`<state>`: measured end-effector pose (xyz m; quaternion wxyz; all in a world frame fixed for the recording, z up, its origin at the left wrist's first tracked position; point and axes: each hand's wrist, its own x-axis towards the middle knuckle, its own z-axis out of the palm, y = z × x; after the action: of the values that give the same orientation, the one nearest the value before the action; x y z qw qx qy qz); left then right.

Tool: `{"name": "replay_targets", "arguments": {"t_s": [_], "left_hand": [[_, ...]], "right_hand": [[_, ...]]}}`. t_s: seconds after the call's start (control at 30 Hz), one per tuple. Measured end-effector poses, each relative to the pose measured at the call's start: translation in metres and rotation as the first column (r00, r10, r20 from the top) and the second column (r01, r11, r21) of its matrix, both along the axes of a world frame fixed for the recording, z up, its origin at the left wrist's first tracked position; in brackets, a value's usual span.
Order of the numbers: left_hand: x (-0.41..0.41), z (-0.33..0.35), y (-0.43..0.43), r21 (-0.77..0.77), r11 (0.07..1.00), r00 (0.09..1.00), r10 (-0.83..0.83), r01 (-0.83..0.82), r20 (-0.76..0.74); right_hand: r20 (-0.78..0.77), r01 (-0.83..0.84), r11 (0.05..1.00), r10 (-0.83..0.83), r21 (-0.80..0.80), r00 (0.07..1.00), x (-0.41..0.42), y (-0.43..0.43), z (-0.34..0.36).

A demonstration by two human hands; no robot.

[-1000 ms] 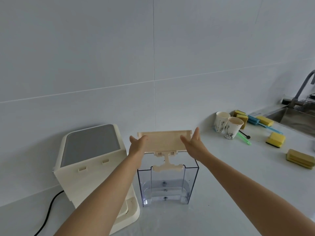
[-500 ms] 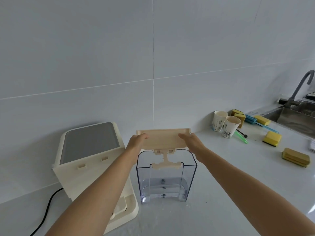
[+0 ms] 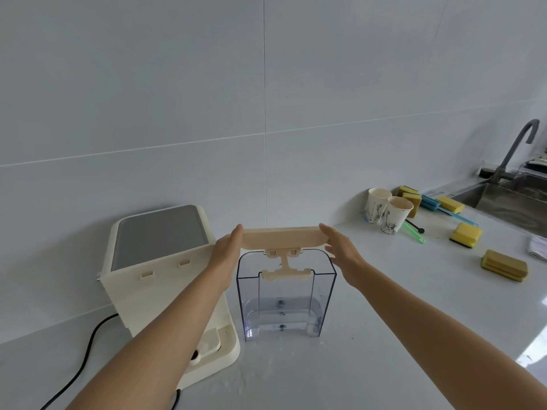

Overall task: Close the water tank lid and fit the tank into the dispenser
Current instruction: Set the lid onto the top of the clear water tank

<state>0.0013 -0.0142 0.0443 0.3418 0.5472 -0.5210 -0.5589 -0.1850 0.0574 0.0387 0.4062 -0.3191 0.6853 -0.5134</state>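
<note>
A clear plastic water tank (image 3: 285, 297) stands upright on the white counter, just right of the cream dispenser (image 3: 165, 279). Its cream lid (image 3: 282, 238) is hinged at the tank's near top edge and now lies almost flat over the opening, still slightly raised. My left hand (image 3: 226, 251) presses against the lid's left end. My right hand (image 3: 340, 251) rests flat at the lid's right end, fingers extended. The tank is apart from the dispenser, whose empty base slot (image 3: 213, 344) shows at its lower right.
A black power cord (image 3: 85, 359) runs from the dispenser to the left. Two paper cups (image 3: 387, 210) stand by the wall at right, with several yellow sponges (image 3: 466, 235), a green brush (image 3: 414, 232) and a steel sink with faucet (image 3: 515, 161) further right.
The lid has swung down from standing nearly upright to almost flat over the tank, both hands following it down. The tank has not shifted.
</note>
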Motion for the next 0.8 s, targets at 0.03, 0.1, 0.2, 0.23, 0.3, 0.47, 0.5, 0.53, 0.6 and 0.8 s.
{"name": "replay_targets", "arguments": {"t_s": [0.03, 0.1, 0.2, 0.23, 0.3, 0.47, 0.5, 0.53, 0.6, 0.8], "left_hand": [[0.002, -0.002, 0.001, -0.019, 1.000, 1.000, 0.003, -0.003, 0.006], [0.004, -0.005, 0.003, -0.043, 0.999, 1.000, 0.016, -0.016, 0.016], [0.006, -0.012, 0.009, -0.071, 0.997, 0.999, 0.031, -0.028, 0.033], [0.007, -0.013, 0.012, -0.084, 0.996, 0.999, 0.032, -0.029, 0.033], [0.007, -0.017, 0.019, -0.110, 0.993, 0.999, 0.038, -0.035, 0.020], [0.013, -0.020, 0.032, -0.143, 0.990, 0.999, 0.019, -0.015, 0.027], [0.013, -0.022, 0.033, -0.138, 0.990, 0.999, 0.017, -0.013, 0.029], [0.015, -0.023, 0.034, -0.139, 0.990, 0.999, 0.016, -0.011, 0.036], [0.016, -0.028, 0.035, -0.154, 0.988, 0.999, 0.019, -0.014, 0.029], [0.019, -0.039, 0.044, -0.123, 0.992, 0.997, 0.003, 0.006, 0.071]], "right_hand": [[0.011, 0.008, 1.000, -0.008, -0.006, 1.000, -0.001, 0.002, -0.001], [0.024, 0.016, 1.000, -0.016, -0.009, 1.000, -0.001, 0.008, -0.003], [0.026, 0.025, 1.000, -0.025, -0.011, 0.999, 0.000, 0.015, -0.009], [0.029, 0.025, 1.000, -0.025, -0.015, 0.999, 0.001, 0.017, -0.011], [0.034, 0.032, 0.999, -0.031, -0.019, 0.999, 0.003, 0.021, -0.014], [0.024, 0.066, 0.998, -0.066, -0.017, 0.998, 0.006, 0.028, -0.025], [0.028, 0.078, 0.997, -0.077, -0.015, 0.997, 0.007, 0.029, -0.027], [0.028, 0.089, 0.996, -0.089, -0.012, 0.996, 0.009, 0.030, -0.028], [0.006, 0.105, 0.995, -0.104, -0.005, 0.995, 0.012, 0.032, -0.032], [-0.032, 0.098, 0.995, -0.097, 0.029, 0.995, 0.015, 0.036, -0.043]]}}
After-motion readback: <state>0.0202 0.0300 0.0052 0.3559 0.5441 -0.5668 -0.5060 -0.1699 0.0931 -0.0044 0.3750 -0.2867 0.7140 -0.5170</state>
